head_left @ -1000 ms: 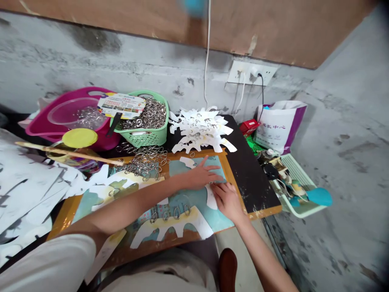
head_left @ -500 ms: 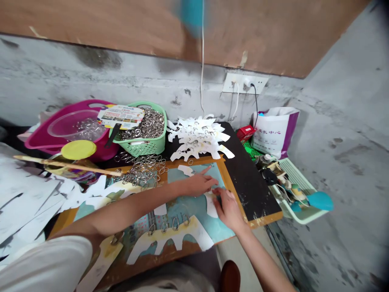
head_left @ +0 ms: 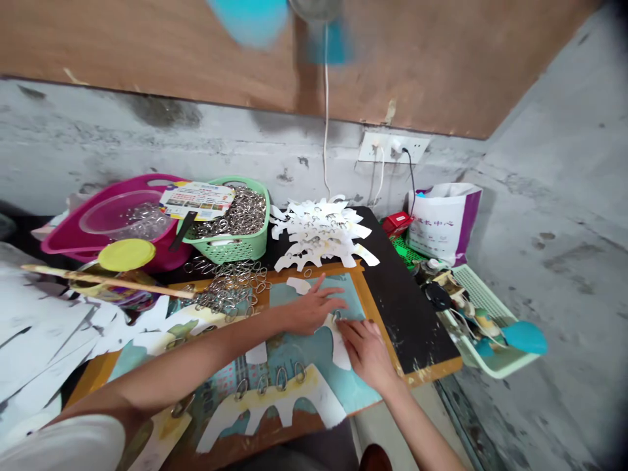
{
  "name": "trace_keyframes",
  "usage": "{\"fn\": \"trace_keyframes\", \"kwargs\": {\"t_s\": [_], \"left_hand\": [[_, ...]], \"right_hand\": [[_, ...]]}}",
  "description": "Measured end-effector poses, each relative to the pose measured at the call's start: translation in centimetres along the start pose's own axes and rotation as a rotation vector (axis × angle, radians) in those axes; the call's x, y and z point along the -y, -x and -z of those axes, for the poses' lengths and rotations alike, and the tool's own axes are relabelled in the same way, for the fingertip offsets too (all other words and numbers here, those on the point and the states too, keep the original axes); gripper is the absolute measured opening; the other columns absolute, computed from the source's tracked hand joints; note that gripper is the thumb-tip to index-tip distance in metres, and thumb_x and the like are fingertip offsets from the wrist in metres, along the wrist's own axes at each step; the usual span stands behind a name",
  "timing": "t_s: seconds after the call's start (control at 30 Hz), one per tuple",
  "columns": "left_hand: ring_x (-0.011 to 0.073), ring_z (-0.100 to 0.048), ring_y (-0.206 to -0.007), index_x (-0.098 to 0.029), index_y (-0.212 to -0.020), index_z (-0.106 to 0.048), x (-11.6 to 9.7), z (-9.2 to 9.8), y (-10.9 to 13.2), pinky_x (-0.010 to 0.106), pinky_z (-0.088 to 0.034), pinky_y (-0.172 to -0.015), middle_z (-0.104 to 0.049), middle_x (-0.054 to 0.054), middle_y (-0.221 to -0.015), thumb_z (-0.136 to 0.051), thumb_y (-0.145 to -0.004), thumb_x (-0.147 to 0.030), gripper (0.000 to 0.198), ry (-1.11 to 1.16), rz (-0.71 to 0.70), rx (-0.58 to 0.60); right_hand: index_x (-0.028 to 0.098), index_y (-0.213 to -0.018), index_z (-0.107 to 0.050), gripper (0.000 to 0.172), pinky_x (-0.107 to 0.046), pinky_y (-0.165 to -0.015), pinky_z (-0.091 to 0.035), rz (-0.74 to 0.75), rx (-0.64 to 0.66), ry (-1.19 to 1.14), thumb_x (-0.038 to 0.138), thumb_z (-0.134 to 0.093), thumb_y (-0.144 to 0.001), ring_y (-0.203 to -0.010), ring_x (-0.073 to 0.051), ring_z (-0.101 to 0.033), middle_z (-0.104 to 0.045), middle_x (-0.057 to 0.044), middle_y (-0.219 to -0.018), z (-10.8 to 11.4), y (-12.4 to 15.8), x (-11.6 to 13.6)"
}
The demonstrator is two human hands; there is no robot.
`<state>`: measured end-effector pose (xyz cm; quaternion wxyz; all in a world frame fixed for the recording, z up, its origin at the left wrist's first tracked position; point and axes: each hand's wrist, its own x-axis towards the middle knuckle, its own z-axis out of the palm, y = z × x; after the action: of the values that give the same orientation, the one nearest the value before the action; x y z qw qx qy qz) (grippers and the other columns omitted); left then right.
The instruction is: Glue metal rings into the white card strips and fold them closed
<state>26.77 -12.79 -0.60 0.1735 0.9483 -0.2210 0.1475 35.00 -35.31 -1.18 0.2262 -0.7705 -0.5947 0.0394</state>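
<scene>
My left hand (head_left: 311,310) rests over the light blue sheet with its fingers spread, beside the top of a white cut-out piece (head_left: 339,347). On the right side of that piece lies my right hand (head_left: 366,350), its fingers close together near a small metal ring (head_left: 336,315); whether they grip anything is hidden. Nearer to me, a white scalloped strip (head_left: 275,404) has several metal rings standing along its yellowish upper edge. A heap of loose metal rings (head_left: 230,288) is behind my left forearm.
A green basket of rings (head_left: 230,248) and a magenta basin (head_left: 73,232) stand at the back left, by a yellow-lidded jar (head_left: 126,255). White strips (head_left: 326,235) are stacked at the back. Right of the table are a pale green basket (head_left: 505,366) and a white bag (head_left: 436,226).
My left hand has drawn slightly back and down, and its fingers have parted from my right fingertips. A ring now shows at the top of the white piece. The view has tilted slightly up.
</scene>
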Motion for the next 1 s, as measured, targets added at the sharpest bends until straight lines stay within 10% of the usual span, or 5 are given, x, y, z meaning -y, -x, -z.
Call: {"fn": "trace_keyframes", "kwargs": {"t_s": [0.33,1.0], "left_hand": [[0.0140,-0.064,-0.078,-0.017,-0.097,-0.050,0.2,-1.9,0.1,0.046,-0.030,-0.116,-0.067,0.000,-0.085,-0.040,-0.089,-0.002,0.020,-0.035,-0.046,-0.016],[0.0203,-0.063,-0.088,-0.017,-0.102,-0.047,-0.3,-1.2,0.7,0.056,-0.027,-0.114,-0.066,0.005,-0.086,-0.039,-0.093,-0.008,0.015,-0.050,0.128,0.022]], "right_hand": [[0.020,-0.117,-0.055,0.024,-0.036,-0.078,-0.039,-0.063,-0.033,-0.095,0.020,-0.039,-0.099,-0.090,-0.025,-0.056,-0.064,-0.008,-0.098,0.0,-0.6,0.2],[0.014,-0.133,-0.053,0.036,-0.034,-0.076,-0.033,-0.134,-0.037,0.190,0.021,-0.038,-0.100,-0.080,-0.021,-0.051,-0.055,-0.007,-0.089,-2.0,-1.7,0.9]]}}
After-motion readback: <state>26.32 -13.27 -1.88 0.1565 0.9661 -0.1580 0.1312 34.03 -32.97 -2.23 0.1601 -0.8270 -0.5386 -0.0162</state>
